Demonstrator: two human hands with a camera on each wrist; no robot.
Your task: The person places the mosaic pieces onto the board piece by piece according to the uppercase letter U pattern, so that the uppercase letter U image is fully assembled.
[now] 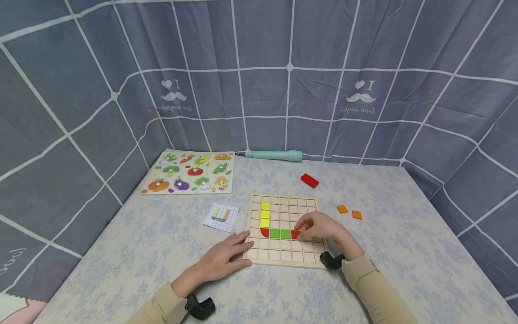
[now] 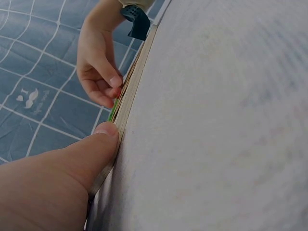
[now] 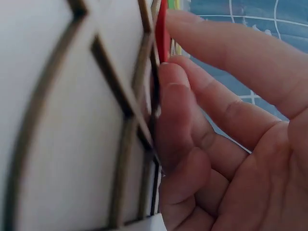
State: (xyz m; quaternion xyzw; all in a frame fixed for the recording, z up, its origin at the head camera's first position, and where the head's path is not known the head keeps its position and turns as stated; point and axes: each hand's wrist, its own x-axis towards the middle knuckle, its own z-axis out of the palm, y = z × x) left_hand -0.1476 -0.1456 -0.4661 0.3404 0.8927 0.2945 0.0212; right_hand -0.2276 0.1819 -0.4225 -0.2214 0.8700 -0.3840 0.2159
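Observation:
A wooden grid board [image 1: 279, 255] lies on the table. Along one column of it stand yellow squares [image 1: 265, 213]; below them, a row holds a red rounded-corner tile [image 1: 265, 232], green squares [image 1: 280, 234] and a second red tile [image 1: 295, 234]. My right hand [image 1: 317, 226] has its fingertips at this second red tile, with thumb and a finger on either side of it; the red edge also shows between fingertips in the right wrist view. My left hand [image 1: 222, 257] rests with fingers spread on the board's left edge, its thumb [image 2: 91, 154] along the near rim.
A pattern card [image 1: 221, 217] lies left of the board. Behind it sits a vegetable peg puzzle [image 1: 188, 173]. A teal microphone-shaped object [image 1: 274, 155] lies at the back, by the curtain. A red block [image 1: 309, 181] and orange squares [image 1: 342, 209] are at the right.

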